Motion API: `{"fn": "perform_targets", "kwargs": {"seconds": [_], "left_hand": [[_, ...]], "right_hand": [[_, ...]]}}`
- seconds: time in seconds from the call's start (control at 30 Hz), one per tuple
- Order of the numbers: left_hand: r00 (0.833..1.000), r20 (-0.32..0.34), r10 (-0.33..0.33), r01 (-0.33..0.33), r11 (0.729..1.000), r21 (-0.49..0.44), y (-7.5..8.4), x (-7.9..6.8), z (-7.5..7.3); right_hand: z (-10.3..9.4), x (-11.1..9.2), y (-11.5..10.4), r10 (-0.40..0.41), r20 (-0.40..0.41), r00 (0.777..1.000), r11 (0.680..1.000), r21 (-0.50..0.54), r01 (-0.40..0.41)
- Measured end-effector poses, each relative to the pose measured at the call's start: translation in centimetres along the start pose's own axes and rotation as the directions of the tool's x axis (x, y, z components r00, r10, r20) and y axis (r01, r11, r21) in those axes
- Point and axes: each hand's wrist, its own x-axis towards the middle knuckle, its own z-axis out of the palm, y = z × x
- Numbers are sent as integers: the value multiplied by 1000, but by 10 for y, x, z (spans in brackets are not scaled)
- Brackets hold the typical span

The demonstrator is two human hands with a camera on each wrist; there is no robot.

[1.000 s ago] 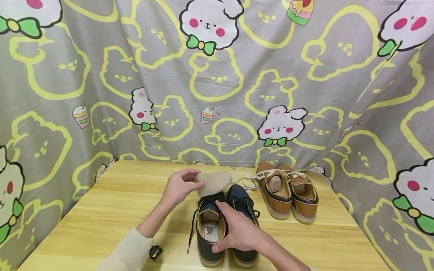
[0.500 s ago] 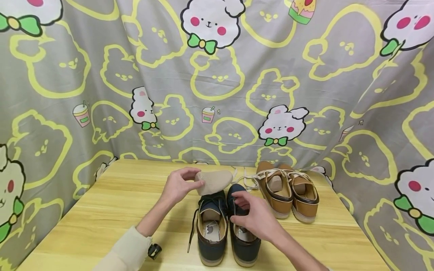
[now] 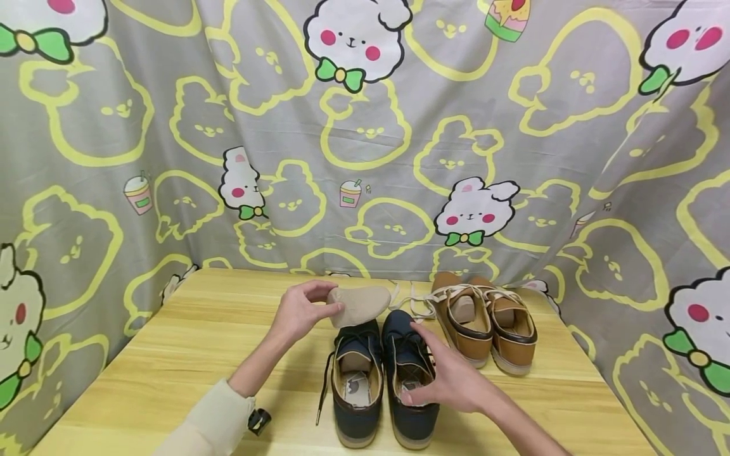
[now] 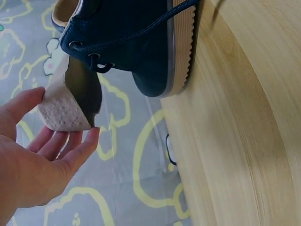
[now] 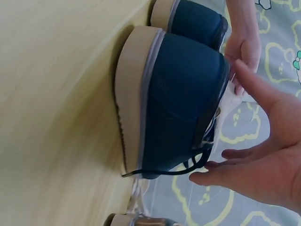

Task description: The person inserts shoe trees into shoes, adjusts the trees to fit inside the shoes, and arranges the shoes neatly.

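Note:
My left hand (image 3: 299,310) pinches a beige moulded-pulp shoe insert (image 3: 362,305) between thumb and fingers, above the toe of the left navy shoe (image 3: 357,424). From the left wrist view, the insert (image 4: 63,108) has a rough pale outside and a dark hollow. Beside the left shoe stands the right navy shoe (image 3: 415,430), its toe pointing away. My right hand (image 3: 459,380) is spread over that shoe's right side, thumb above the opening. In the right wrist view, the fingertips (image 5: 200,178) lie near the black lace and the thumb is by the collar.
A pair of brown shoes (image 3: 464,354) with loose white laces (image 3: 421,307) stands at the back right of the wooden table (image 3: 188,335). A grey patterned curtain (image 3: 365,139) hangs behind and along both sides.
My right hand has moved from the left navy shoe over to the right navy shoe and spread its fingers there. The left hand with the shoe insert stays nearly still.

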Motion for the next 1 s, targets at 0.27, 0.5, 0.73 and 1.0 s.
{"fn": "perform_targets", "kwargs": {"seconds": [0.27, 0.5, 0.73, 1.0], "left_hand": [[1000, -4, 4, -4, 1000, 9, 1, 1, -1], [1000, -4, -8, 8, 1000, 11, 2, 1, -1], [1000, 1, -9, 9, 1000, 1, 2, 1, -1], [1000, 5, -6, 6, 1000, -10, 1, -1, -1]], "right_hand": [[-2, -6, 16, -83, 104, 991, 996, 27, 81], [-1, -7, 20, -22, 197, 980, 998, 54, 12], [0, -6, 21, 27, 217, 976, 997, 70, -44], [0, -5, 21, 55, 228, 972, 994, 85, -76]]}}
